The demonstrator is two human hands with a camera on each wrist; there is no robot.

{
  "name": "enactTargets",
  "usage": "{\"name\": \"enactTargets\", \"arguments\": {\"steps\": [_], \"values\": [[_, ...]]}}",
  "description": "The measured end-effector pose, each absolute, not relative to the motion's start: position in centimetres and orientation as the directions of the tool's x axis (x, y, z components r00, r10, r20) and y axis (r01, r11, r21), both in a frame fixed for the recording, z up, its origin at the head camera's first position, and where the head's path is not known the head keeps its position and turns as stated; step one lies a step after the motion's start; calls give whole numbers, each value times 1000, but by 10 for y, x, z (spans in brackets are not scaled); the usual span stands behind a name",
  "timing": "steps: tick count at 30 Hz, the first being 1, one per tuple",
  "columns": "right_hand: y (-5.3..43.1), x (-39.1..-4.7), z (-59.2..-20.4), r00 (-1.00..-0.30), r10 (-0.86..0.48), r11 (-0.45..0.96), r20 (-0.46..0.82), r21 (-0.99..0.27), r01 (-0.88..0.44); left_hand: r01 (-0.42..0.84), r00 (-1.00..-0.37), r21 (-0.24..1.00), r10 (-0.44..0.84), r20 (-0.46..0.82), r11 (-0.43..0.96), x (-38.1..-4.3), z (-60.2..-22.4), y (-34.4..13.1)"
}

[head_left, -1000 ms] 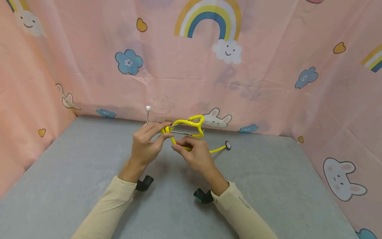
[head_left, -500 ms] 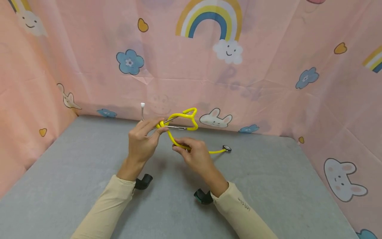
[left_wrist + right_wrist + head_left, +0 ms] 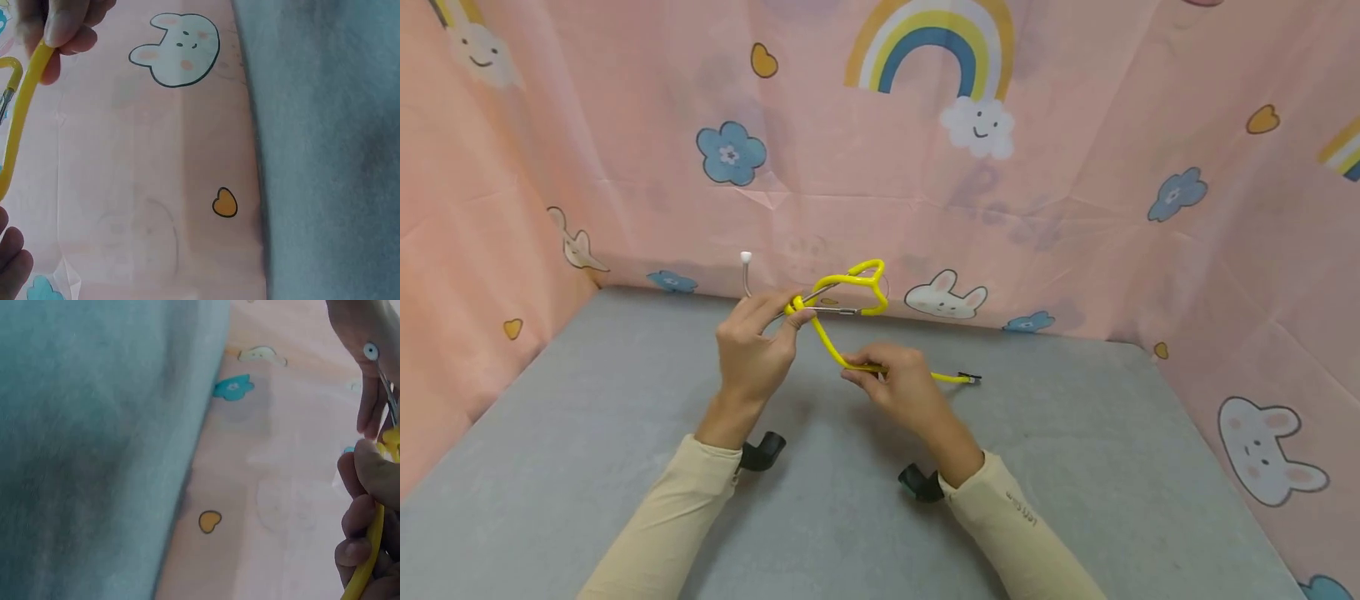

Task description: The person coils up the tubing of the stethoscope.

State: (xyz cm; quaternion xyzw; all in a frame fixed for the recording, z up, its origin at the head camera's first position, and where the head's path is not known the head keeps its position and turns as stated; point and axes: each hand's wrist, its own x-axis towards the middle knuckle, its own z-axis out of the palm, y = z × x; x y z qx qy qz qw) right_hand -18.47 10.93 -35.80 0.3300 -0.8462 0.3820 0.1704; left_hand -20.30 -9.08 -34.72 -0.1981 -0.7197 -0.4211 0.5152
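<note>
A stethoscope with yellow tubing (image 3: 827,340) is held above the grey table. My left hand (image 3: 752,350) pinches it where the tubing wraps round the metal ear tubes (image 3: 835,310). One white ear tip (image 3: 746,257) sticks up behind that hand, and also shows as an ear tip (image 3: 371,351) in the right wrist view. The forked end of the tubing (image 3: 876,283) points right. Between thumb and fingers, my right hand (image 3: 898,379) grips the single tube lower down. Past it the tube runs to the chest piece (image 3: 970,378), seen edge-on. The other ear tip is hidden.
The grey table (image 3: 1060,467) reaches back to a pink curtain (image 3: 1060,150) printed with rainbows, flowers and rabbits. The curtain also stands at both sides. Black wrist-worn devices (image 3: 763,451) sit under the cream sleeves (image 3: 662,525).
My left hand has moved up and left with the ear tubes, and the stretch of tubing between my hands has grown longer. The chest piece has turned from face-on to edge-on.
</note>
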Motion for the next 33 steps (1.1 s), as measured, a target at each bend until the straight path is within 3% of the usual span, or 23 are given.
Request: {"name": "enactTargets", "arguments": {"steps": [8, 13, 22, 33], "values": [[106, -178, -354, -615, -532, 439, 582, -430, -788, 719, -347, 324, -86, 934, 615, -203, -348, -86], [107, -173, -346, -611, -550, 477, 570, -385, -790, 713, -377, 317, -39, 925, 626, -203, -349, -86], [119, -169, -335, -630, -476, 542, 614, -359, -760, 703, -515, 296, 177, 838, 647, -197, -354, -80], [129, -177, -332, -592, -363, 580, 720, -322, -748, 773, -485, 143, 431, 761, 618, -194, -354, -71]]}}
